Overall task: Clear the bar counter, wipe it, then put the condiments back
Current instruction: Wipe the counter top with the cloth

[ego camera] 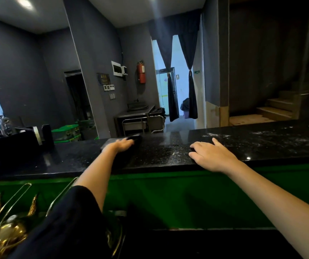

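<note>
Black cloth (136,138) is lying flattened at the far edge of the surface (75,157), almost vanishing against the dark speckled stone. It is looking soft, thin and light, so it is probably going to bunch up unless it is pressed from above with a flat palm; pinching a corner would only drag it. The left grip (121,145) is doing just that: its fingers are stretching out straight over the cloth and pressing down, curling round nothing, while the forearm is reaching forward across the stone from a dark sleeve. The right grip (213,157) is resting near the front edge, fingers spread and relaxed, thumb pointing away, grasping nothing and seemingly bracing the body. Beyond it and to the right, pale streaks (217,135) are showing, so the wiping is likely unfinished there. A black holder (13,144) is standing at the left end with a dark cylinder (48,134) beside it. They are probably the condiment things, rigid and light, best lifted by the holder's walls.
</note>
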